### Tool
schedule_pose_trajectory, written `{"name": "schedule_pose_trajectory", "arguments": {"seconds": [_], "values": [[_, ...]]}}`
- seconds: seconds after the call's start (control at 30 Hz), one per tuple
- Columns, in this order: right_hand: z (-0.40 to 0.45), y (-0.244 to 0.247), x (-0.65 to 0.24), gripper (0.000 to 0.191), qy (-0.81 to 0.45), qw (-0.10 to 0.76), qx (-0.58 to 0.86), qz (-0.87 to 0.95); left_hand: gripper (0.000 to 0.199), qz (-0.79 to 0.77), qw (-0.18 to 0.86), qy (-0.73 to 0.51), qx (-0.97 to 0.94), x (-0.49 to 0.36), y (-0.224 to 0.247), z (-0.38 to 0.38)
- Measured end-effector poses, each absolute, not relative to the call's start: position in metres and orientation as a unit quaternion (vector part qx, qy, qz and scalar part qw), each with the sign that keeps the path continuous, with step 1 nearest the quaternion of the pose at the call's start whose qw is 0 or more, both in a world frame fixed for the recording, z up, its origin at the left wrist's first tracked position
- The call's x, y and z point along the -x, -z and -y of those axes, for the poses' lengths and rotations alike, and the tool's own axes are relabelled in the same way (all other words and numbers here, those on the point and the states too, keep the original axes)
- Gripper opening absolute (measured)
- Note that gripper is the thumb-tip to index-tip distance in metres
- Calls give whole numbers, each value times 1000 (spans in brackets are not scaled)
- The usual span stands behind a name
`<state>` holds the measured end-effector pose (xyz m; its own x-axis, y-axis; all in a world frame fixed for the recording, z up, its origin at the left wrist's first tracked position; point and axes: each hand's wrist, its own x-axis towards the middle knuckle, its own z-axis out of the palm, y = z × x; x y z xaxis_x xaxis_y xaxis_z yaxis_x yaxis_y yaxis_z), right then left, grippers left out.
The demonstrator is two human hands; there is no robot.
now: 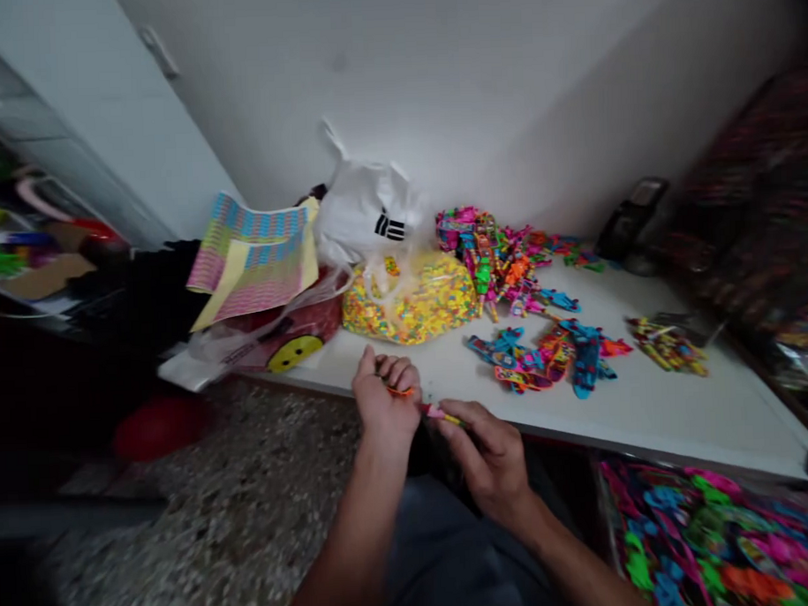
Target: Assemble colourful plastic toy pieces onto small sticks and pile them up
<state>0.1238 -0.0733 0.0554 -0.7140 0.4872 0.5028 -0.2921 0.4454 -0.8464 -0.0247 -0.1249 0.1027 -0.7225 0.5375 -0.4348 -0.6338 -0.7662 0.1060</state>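
Left hand (387, 401): near edge of the white table (439, 372), fingers curled into the palm around an orange-edged item (400, 392) (mostly hidden, shape unclear). Right hand (492, 450): just to the right, thumb and forefinger pinching a thin pink-and-yellow stick (435, 411); its left end comes up to the left hand, contact hard to make out. Stick sits between the two hands, at the near table edge.

Beyond the hands: clear bag of small yellow pieces (410, 307), white bag (367, 207) behind it, printed sheets (257, 264) to the left. Right of the clear bag, far side, a heap of bright toys (502, 269); nearer, a loose cluster of toy skateboards (584, 358), mostly blue and orange. Farther right, a bunch of yellowish sticks (667, 345). Far right, a dark handset (632, 215) leaning upright.
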Motion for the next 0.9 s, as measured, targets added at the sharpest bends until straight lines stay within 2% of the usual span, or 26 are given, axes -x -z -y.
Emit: {"name": "schedule_pose_trajectory", "arguments": {"seconds": [0.33, 0.6, 0.8, 0.9], "values": [[70, -51, -127, 30, -531, 371, 80, 757, 30, -170, 330, -910, 184, 9, -97, 111], [69, -46, -126, 26, -565, 352, 117, 737, 29, -148, 342, -907, 196, 6, -93, 109], [71, -43, -126, 22, -591, 336, 141, 720, 26, -198, 291, -923, 158, 2, -92, 107], [75, -40, -125, 22, -642, 319, 163, 678, 29, -212, 262, -934, 118, -2, -91, 104]]}}
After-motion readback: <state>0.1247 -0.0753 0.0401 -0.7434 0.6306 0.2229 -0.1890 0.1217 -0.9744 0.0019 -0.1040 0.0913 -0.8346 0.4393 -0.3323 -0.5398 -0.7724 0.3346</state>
